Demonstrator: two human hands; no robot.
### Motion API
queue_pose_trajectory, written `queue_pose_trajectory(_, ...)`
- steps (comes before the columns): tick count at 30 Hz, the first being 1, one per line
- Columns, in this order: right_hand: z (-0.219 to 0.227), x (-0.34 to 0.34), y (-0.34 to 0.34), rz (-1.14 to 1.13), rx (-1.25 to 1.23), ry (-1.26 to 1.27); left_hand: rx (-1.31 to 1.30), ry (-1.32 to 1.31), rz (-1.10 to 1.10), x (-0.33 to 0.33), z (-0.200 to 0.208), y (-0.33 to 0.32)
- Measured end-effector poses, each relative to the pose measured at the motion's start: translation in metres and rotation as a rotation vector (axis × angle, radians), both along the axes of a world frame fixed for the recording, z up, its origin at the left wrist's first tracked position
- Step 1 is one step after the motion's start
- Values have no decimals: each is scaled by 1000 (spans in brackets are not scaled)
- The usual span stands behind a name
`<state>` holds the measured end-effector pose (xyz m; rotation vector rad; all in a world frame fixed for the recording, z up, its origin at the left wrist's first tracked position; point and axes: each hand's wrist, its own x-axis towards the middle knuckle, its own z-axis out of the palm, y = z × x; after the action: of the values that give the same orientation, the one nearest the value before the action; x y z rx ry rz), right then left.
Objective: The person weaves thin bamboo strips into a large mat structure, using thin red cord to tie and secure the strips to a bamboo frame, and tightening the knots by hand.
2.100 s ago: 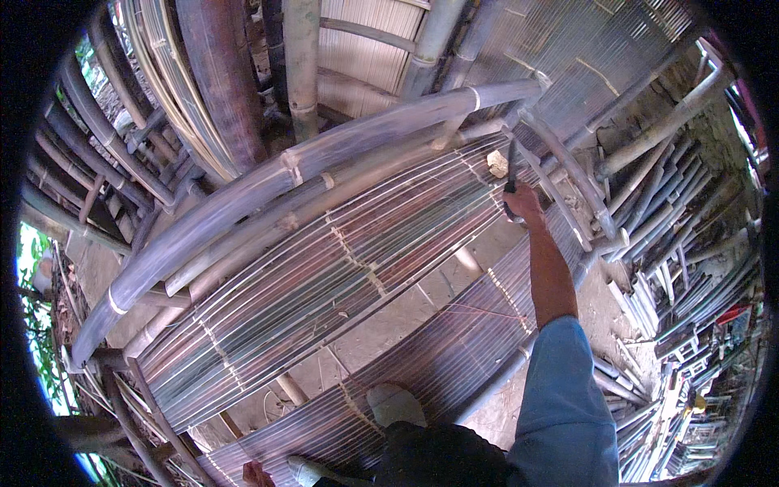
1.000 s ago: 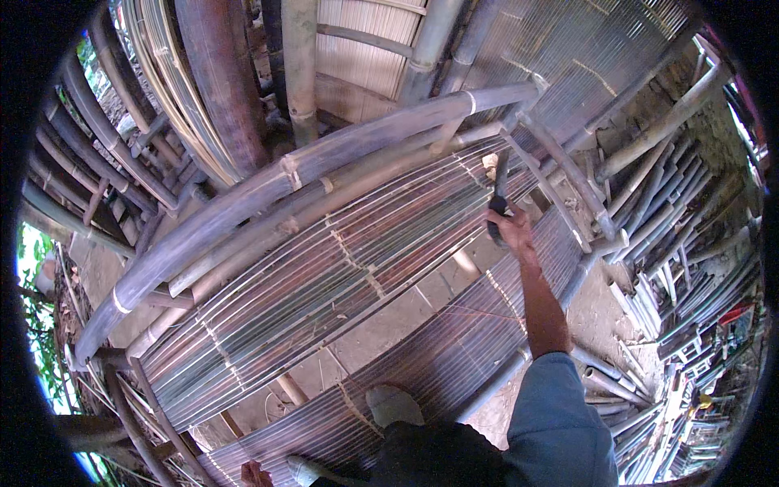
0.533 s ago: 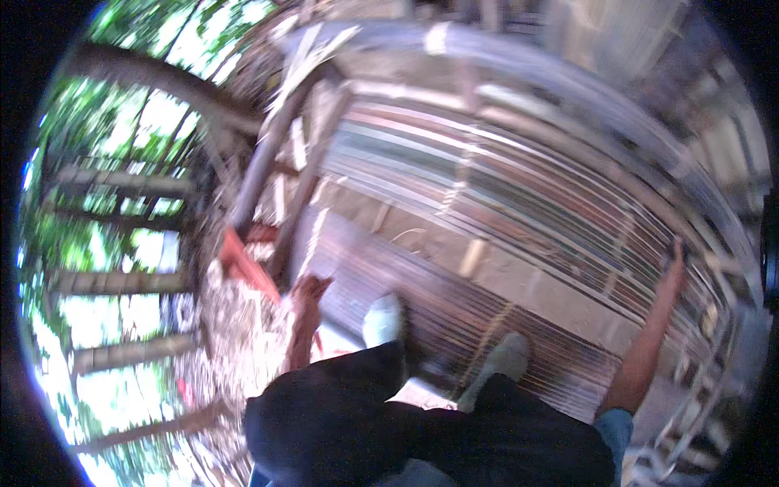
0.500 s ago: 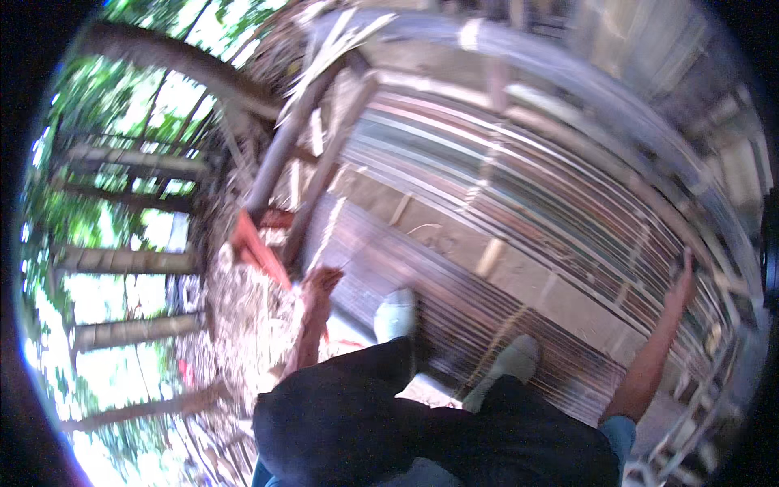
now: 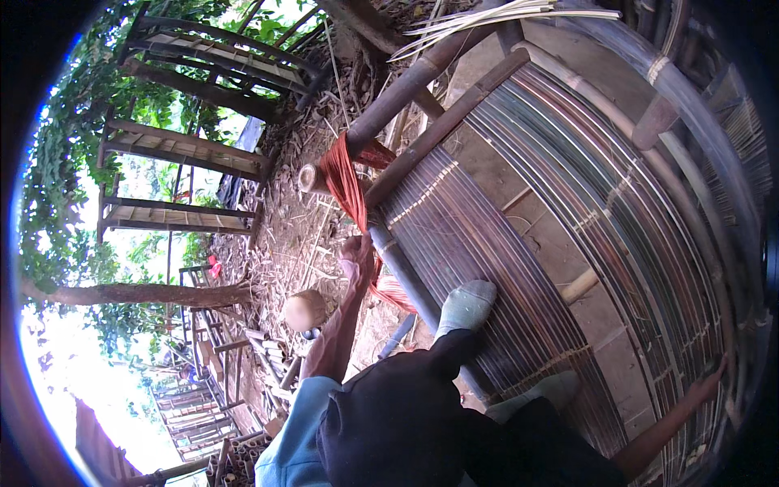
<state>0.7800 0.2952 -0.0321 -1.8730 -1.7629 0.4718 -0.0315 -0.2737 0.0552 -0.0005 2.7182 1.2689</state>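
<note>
An orange cloth [image 5: 344, 183] is wound around the end of a dark bamboo pole in the middle of the view. My left hand [image 5: 357, 256] is closed at the cloth's lower end, gripping it; part of the fingers is hidden. On the right, my right hand [image 5: 704, 393] lies stretched out with open fingers, against the edge of an upright panel of thin bamboo slats [image 5: 604, 174]. It holds nothing. Both my feet in pale socks [image 5: 466, 307] stand on a lower slatted bamboo seat [image 5: 487, 243], whose slats are bound with cord.
A bundle of pale split bamboo strips [image 5: 503, 15] lies over the frame's far corner. On the ground to the left are a round tan object [image 5: 305, 310] and scattered shavings. Farther left stand bamboo racks [image 5: 182, 150], a tree trunk [image 5: 138, 295] and stacked bamboo pieces.
The view has swung, so the frame appears shifted right and the picture is sharper. My left hand now grips the cloth's lower end. My right hand stays at the panel's edge.
</note>
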Motion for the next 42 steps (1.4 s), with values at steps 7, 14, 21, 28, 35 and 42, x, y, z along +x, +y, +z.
queue_pose_trajectory(7,56,-111,-99,-542,204,386,-298,313,-278,-12,-13,11)
queue_pose_trajectory(14,77,-204,-128,-759,548,820,-336,339,-402,-13,-25,38)
queue_pose_trajectory(21,67,-159,-105,-606,-147,772,-351,343,-371,-4,-20,39)
queue_pose_trajectory(28,14,-110,-72,-109,-277,814,-383,405,-188,-19,-3,14)
queue_pose_trajectory(35,47,-119,-103,94,-141,850,-486,788,-144,-25,12,4)
queue_pose_trajectory(42,83,-171,-113,-70,-192,730,-496,498,-165,-30,11,30)
